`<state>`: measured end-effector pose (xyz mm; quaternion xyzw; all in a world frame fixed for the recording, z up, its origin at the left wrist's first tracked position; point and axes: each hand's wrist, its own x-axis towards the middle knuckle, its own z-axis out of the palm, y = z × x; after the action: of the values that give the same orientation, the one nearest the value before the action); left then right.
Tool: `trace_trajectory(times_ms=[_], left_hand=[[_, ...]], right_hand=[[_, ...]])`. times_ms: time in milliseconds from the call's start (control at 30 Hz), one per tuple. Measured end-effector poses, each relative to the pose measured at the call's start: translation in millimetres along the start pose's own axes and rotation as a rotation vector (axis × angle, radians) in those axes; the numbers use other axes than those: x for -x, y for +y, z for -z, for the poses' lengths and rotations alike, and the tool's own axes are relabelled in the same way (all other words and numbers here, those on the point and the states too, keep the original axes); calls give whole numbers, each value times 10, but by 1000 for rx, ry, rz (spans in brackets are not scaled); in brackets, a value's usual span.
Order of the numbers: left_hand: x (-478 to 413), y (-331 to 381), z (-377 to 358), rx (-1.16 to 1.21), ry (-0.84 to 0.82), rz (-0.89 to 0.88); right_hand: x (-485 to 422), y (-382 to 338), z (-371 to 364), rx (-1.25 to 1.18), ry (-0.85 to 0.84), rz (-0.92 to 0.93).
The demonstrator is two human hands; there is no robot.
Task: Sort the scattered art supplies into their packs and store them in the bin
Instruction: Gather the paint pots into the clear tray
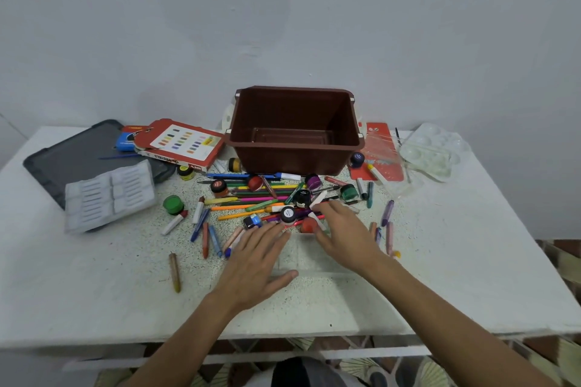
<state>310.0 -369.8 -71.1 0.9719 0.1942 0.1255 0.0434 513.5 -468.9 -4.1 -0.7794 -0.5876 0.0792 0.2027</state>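
A brown plastic bin (295, 154) stands empty at the back middle of the white table (94, 286). In front of it lies a heap of coloured pencils (251, 195), crayons, markers and small paint jars, among them a green jar (173, 204) and a purple jar (313, 181). My left hand (256, 261) lies flat with straight fingers at the heap's near edge. My right hand (342, 232) reaches into the heap, its fingers spread over a red jar (308, 225) and white crayons; whether it grips anything I cannot tell.
At the back left a red pastel box (182, 143) and a white crayon tray (110, 196) rest on a dark grey lid (69, 157). To the bin's right lie a red pack (382, 151) and a clear paint palette (434, 151). A loose brown crayon (174, 272) lies near the front.
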Motion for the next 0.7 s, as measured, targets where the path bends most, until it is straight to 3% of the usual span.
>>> trace_trajectory(times_ms=[167,533,700], left_hand=[[0,15,-27,-23,28,-27],[-4,7,-54,6,79,-7],[-2,0,-81,25,103,-7]], right_hand=[[-122,-8,-147,98,-132,96],[-66,144,-120,-114,3,122],[21,177,93,-366,62,-35]])
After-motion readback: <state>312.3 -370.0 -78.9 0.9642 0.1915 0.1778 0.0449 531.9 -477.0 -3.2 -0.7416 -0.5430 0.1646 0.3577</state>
